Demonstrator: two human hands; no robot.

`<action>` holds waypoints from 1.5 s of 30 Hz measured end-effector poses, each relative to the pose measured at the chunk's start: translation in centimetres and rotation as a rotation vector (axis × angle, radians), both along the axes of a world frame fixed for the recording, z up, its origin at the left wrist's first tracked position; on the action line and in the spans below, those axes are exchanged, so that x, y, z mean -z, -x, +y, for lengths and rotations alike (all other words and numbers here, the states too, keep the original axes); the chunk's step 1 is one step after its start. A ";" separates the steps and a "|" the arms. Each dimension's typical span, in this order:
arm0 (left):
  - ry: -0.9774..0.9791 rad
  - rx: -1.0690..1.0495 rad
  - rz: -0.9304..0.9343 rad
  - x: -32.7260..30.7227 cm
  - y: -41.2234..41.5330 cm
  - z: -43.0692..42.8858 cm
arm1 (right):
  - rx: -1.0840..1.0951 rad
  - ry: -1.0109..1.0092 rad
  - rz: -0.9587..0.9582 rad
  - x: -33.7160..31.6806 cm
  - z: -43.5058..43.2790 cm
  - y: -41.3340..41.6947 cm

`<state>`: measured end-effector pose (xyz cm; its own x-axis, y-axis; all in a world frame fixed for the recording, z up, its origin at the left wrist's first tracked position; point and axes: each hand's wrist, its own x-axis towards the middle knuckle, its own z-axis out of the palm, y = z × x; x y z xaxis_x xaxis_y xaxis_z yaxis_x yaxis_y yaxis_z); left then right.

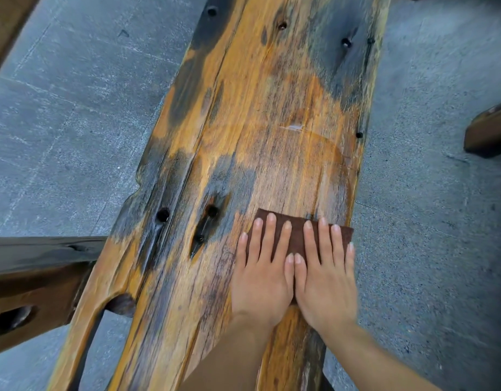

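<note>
Both hands lay flat, fingers straight and spread, pressing a dark reddish-brown abrasive pad (300,235) onto a long weathered wooden plank, orange-brown with grey-black patches (266,131). The left hand (262,273) and the right hand (324,277) sat side by side with thumbs touching, neither one curled round the pad. The pad sat near the plank's right edge, its right corner just at that edge — a hard stroke that way could likely run it off over the grey concrete floor (429,221). With only flat pressure holding it, it could slip out from under the palms. To the left, a dark elongated knot hole (207,225) might snag its rim. Ahead the plank ran long and unobstructed, giving room for forward strokes.
</note>
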<state>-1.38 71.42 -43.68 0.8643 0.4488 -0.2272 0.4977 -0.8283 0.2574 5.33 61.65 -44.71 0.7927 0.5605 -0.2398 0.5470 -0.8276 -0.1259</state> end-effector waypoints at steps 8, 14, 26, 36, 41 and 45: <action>-0.015 0.008 0.058 -0.1 0.0 -0.3 | 0.004 -0.021 -0.038 0.0 0.5 0.2; -0.029 0.049 0.031 0.4 -1.5 0.7 | -0.048 -0.020 -0.058 0.5 0.8 -1.8; -0.062 0.078 -0.030 1.5 -10.8 5.4 | -0.040 -0.101 -0.071 0.8 4.5 -11.4; -0.056 0.039 -0.084 1.8 -20.3 9.6 | -0.016 -0.111 -0.085 0.9 9.1 -20.6; -0.077 0.042 -0.108 2.1 -24.2 11.4 | -0.005 -0.106 -0.113 1.2 10.9 -24.3; -0.081 0.055 -0.110 2.1 -26.4 12.7 | -0.011 -0.107 -0.116 1.3 12.0 -26.5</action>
